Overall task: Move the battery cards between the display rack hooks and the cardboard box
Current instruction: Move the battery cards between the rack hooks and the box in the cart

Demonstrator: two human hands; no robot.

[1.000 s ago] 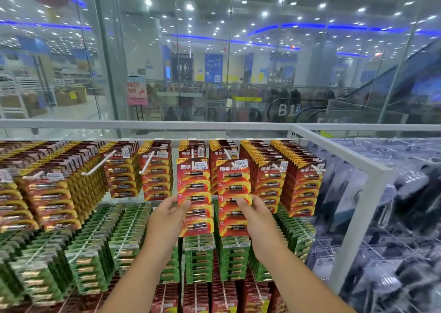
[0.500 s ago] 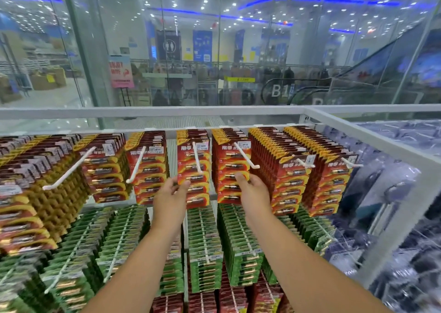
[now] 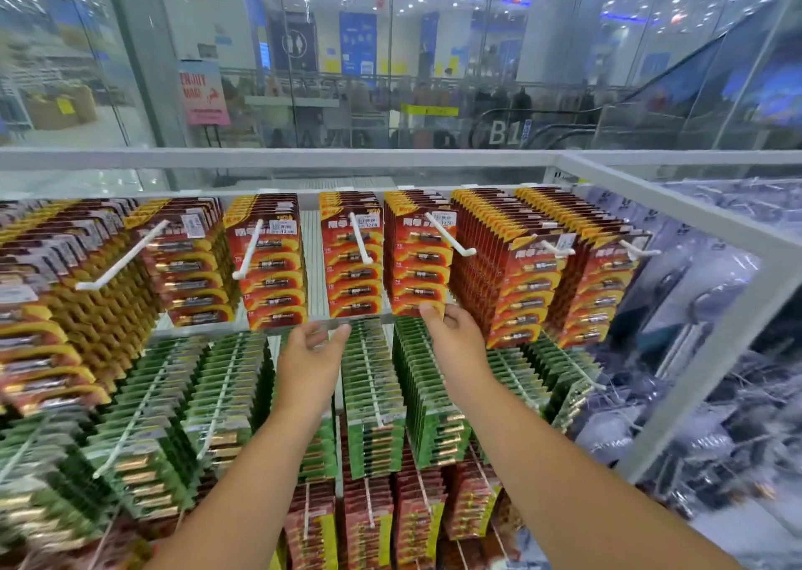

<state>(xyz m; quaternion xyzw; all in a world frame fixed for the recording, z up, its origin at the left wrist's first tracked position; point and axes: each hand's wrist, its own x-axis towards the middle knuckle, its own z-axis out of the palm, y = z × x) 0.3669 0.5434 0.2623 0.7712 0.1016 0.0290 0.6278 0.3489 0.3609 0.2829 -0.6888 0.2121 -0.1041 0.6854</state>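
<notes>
We see the red battery cards (image 3: 419,261) hanging upright on a white hook (image 3: 449,236) in the top row of the display rack (image 3: 677,204), long axis vertical, printed faces toward us and tilted slightly back. Our right hand (image 3: 453,335) touches the bottom edge of this stack with thumb and fingertips; whether it pinches the front card we cannot tell. At nine o'clock from it hangs a second red stack (image 3: 352,265) on its own hook (image 3: 360,239). Our left hand (image 3: 310,352) hovers just below that stack, fingers loosely spread, holding nothing. Green battery cards (image 3: 373,400) fill the row beneath, toward six o'clock. A glass wall (image 3: 390,57) stands behind the rack at twelve o'clock.
</notes>
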